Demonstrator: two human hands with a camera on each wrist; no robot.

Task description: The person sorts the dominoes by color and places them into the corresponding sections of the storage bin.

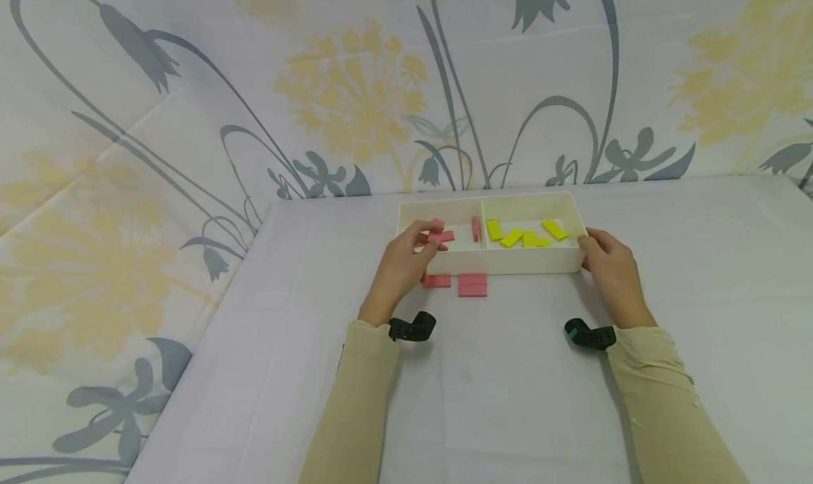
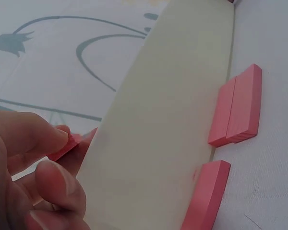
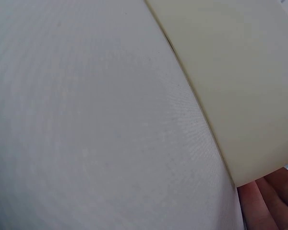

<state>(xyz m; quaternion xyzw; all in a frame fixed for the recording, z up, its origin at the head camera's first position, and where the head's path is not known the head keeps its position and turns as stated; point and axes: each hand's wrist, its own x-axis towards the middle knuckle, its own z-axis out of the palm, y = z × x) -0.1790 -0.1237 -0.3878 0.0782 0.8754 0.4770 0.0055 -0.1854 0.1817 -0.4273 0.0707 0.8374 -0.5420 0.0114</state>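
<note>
A white two-compartment box (image 1: pixel 508 262) stands on the table. My left hand (image 1: pixel 400 262) reaches over the near wall into its left compartment and pinches a small pink block (image 2: pixel 67 147) between the fingertips. Around those fingers lie more pink blocks, one of them a thin pink block (image 1: pixel 475 228) standing against the divider. Several yellow blocks (image 1: pixel 554 229) are spread in the right compartment. At the box's right end, my right hand (image 1: pixel 612 272) grips the near corner, thumb at the rim; only part of its fingers (image 3: pixel 276 203) shows in the right wrist view.
In front of the box, close to its near wall, lie a single pink block (image 1: pixel 437 281) and a pair of pink blocks (image 1: pixel 473 285) side by side. A white cloth (image 1: pixel 508 399) covers the table. Behind rises a floral-patterned curtain (image 1: pixel 381 82).
</note>
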